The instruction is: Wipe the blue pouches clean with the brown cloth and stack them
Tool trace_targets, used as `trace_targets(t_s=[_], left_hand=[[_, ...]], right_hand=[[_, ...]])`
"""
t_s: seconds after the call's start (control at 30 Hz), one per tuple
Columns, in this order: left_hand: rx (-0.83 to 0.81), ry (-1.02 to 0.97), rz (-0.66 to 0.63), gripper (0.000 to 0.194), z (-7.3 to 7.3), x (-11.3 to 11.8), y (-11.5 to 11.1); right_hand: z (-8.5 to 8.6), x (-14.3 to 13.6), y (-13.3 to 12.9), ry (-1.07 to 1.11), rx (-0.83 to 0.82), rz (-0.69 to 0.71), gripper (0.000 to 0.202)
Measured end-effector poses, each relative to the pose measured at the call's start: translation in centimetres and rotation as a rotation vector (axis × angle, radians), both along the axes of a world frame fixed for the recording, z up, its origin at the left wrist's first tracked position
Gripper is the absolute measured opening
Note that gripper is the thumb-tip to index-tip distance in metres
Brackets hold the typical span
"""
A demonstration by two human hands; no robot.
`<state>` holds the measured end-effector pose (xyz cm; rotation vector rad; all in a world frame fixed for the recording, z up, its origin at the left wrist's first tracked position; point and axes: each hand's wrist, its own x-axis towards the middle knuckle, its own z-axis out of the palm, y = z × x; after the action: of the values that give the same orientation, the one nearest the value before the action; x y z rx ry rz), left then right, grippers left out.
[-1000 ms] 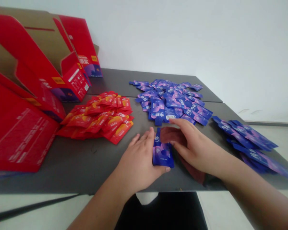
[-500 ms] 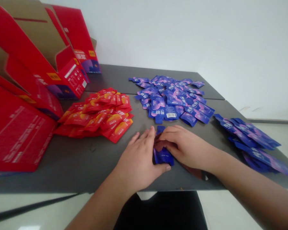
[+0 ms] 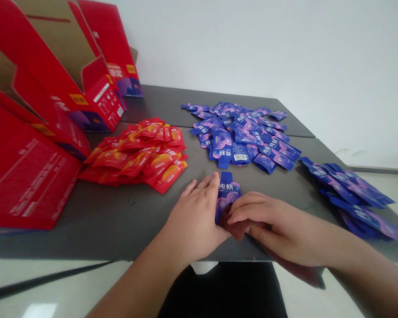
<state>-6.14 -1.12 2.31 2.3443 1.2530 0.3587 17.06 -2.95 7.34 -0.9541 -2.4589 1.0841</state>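
hands meet at the near edge of a dark grey table (image 3: 126, 221) in the head view. the left hand (image 3: 194, 221) lies flat and released, palm down, its fingers straight and its inner edge touching a small stack of blue sachets (image 3: 226, 196). the right hand (image 3: 268, 223) comes in from the other side, fingers curled over the near end of that stack and gripping it against the tabletop, so only the far end with white lettering shows. whether one sachet or several lie under the fingers cannot be told.

beyond the fingertips of both hands a loose heap of blue sachets (image 3: 245, 134) spreads across the table. out past the right forearm, a second pile of blue sachets (image 3: 351, 192) sits near the table's edge. ahead of the left hand and off to its outer side lies a pile of red sachets (image 3: 139, 154). farther out on that side stand open red cartons (image 3: 49, 101) with brown cardboard insides, one lying flat nearest the camera.

the table shows a seam running across behind the heaps. behind it rises a plain white wall (image 3: 268, 44); pale glossy floor (image 3: 36, 287) shows below the near edge.
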Motion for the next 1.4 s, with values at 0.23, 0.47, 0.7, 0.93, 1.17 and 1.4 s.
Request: trace_targets(t_s=[0.23,0.47,0.7,0.93,1.17,1.4], left_hand=[[0.011,0.01,0.004,0.114,-0.2,0.0,0.0],[0.016,0.023,0.011,0.111,0.1,0.1,0.1],[0.047,0.044,-0.011,0.107,0.1,-0.1,0.1],[0.092,0.067,-0.04,0.093,0.1,-0.2,-0.1],[0.116,0.078,-0.058,0.084,-0.1,-0.3,-0.2],[0.113,0.046,-0.104,0.085,0.1,-0.8,-0.5]], right_hand=[[-1.7,-1.0,2.3,-0.059,0.138,-0.065,0.032],[-2.8,-0.1,4.2,-0.08,0.285,-0.156,0.03],[-3.4,0.5,4.6,-0.046,0.356,-0.275,0.028],[-4.2,1.0,4.4,0.076,0.284,-0.465,0.025],[-4.5,1.2,4.0,0.126,0.202,-0.516,0.026],[-4.2,1.1,4.0,0.109,0.2,-0.524,0.026]])
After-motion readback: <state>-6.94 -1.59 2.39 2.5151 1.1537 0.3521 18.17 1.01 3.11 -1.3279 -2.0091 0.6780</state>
